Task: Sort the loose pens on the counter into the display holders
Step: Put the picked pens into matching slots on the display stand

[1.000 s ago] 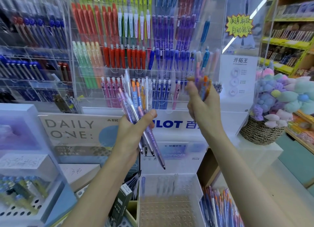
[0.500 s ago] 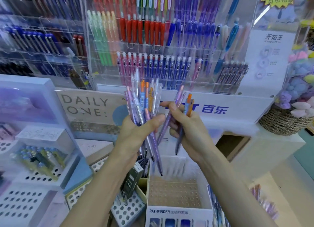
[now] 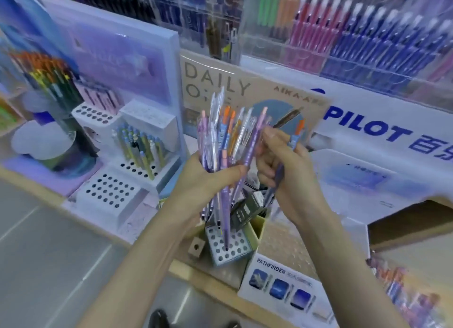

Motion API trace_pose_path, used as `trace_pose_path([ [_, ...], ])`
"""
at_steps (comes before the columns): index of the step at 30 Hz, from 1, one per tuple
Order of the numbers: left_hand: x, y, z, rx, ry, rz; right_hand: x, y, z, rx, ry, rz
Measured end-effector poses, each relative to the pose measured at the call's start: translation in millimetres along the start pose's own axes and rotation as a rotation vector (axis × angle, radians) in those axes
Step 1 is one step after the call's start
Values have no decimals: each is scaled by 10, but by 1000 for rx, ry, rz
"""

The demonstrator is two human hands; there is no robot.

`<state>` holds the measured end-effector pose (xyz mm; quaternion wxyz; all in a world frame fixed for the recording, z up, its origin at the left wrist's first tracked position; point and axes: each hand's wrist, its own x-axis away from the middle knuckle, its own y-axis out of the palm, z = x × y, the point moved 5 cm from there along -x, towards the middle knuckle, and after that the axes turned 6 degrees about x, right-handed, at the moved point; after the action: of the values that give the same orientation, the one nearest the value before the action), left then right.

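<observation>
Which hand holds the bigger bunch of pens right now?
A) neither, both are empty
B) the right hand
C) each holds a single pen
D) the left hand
D: the left hand grips a fanned bundle of pens, while the right hand pinches only a few pens beside it.
</observation>
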<state>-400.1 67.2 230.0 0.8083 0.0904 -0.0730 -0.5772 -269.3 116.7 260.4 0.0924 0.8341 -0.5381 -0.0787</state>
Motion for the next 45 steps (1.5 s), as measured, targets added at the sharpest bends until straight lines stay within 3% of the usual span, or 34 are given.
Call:
trace_pose_path([
  [5,1,-658,56,72,-27,30,-196,610,195,69,-5,-93],
  [12,49,-1947,74,151,-114,173,-424,1565,775,196,45,3],
  [22,13,-3554,125,191,-130,378,-718,2874,1491,246,91,1],
  [29,-216,-4416,162,197,-146,525,-1230,3456,1767,313,-7,84],
  [45,-1475,-5459,353,138,-98,445,-2149,3886,2340,671,57,305],
])
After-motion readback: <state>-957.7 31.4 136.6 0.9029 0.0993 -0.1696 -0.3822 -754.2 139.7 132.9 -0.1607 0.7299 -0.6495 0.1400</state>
